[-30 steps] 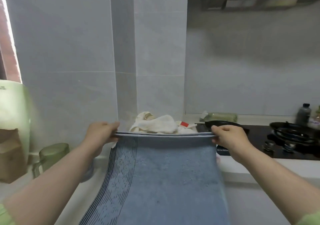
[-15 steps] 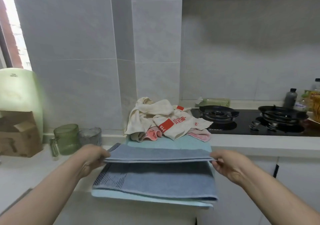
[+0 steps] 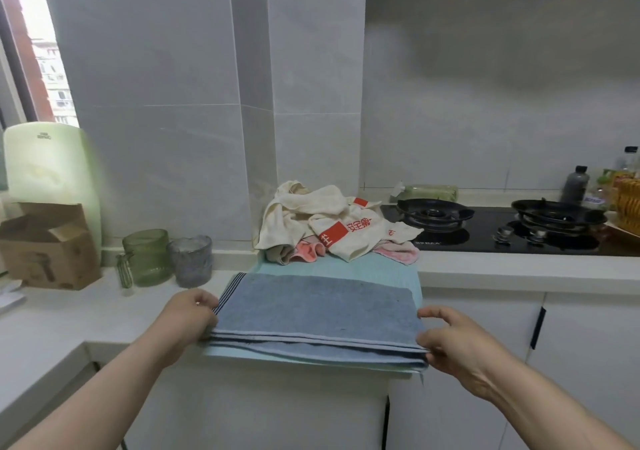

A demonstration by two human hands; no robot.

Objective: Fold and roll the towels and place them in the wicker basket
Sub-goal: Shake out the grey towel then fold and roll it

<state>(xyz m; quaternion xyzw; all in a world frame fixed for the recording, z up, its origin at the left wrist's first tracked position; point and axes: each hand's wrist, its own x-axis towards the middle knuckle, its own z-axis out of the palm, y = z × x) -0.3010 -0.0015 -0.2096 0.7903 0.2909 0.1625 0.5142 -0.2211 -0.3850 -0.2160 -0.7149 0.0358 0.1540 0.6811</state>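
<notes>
By the window point(image 3: 41, 68), a cardboard box point(image 3: 48, 245), a green mug point(image 3: 147, 257) and a grey glass point(image 3: 190, 259) stand on the white counter point(image 3: 52, 321). The left hand point(image 3: 188, 321) grips the left edge of the folded blue towel point(image 3: 311, 307), which lies flat on a teal towel point(image 3: 332, 266) with a pile of towels point(image 3: 329, 221) behind. The right hand point(image 3: 450, 338) pinches its right corner. Farther right sits a black stove point(image 3: 485, 227).
</notes>
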